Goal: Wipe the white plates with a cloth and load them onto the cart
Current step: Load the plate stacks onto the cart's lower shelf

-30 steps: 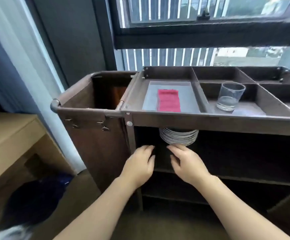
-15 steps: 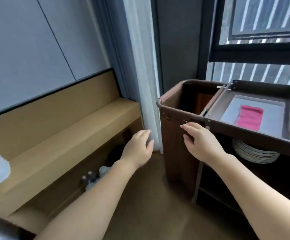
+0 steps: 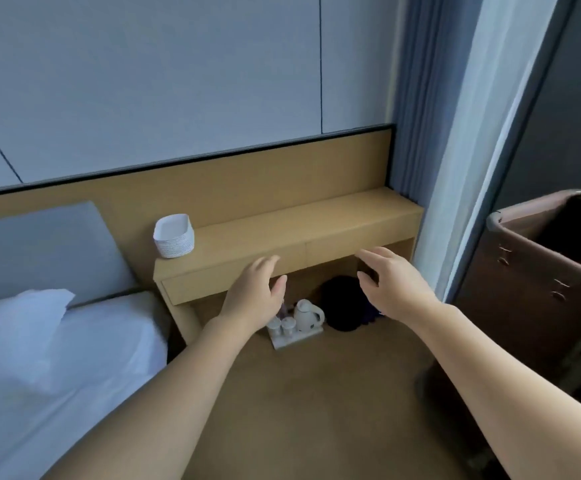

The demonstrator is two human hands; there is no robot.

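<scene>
**Now, two bare hands are held out before a wooden tabletop that carries stacked white plates**

Seen from a head-worn camera looking down, a person's bare forearms stretch forward side by side above a tan floor [image 3: 316, 410]. The left hand [image 3: 254, 292] is raised with its fingers straight and close together and its thumb apart. Its grip is released and holds nothing. The right hand [image 3: 393, 285], near it on the right, is likewise released, with its fingers loosely extended and touching nothing. Both hands hover in front of a long, light-wood tabletop [image 3: 316, 230] that runs along a grey panelled wall.

The stack of white plates [image 3: 174, 235] stands at the left end of that tabletop, up and to the left of the left hand and apart from both hands. The plates are rounded squares, nested in a neat pile.

Under the tabletop, on the floor, a white kettle [image 3: 308, 315] sits on a small white tray [image 3: 294, 339] with two small white containers beside it. Just to the right lies a dark rounded object [image 3: 342, 303], too dim to identify.

At the left is a bed [image 3: 74, 375] with white sheets and a white pillow [image 3: 12, 317]. At the right edge, beside a blue-grey curtain [image 3: 420, 98], only the left end of the brown cart [image 3: 538, 271] is in view.
</scene>
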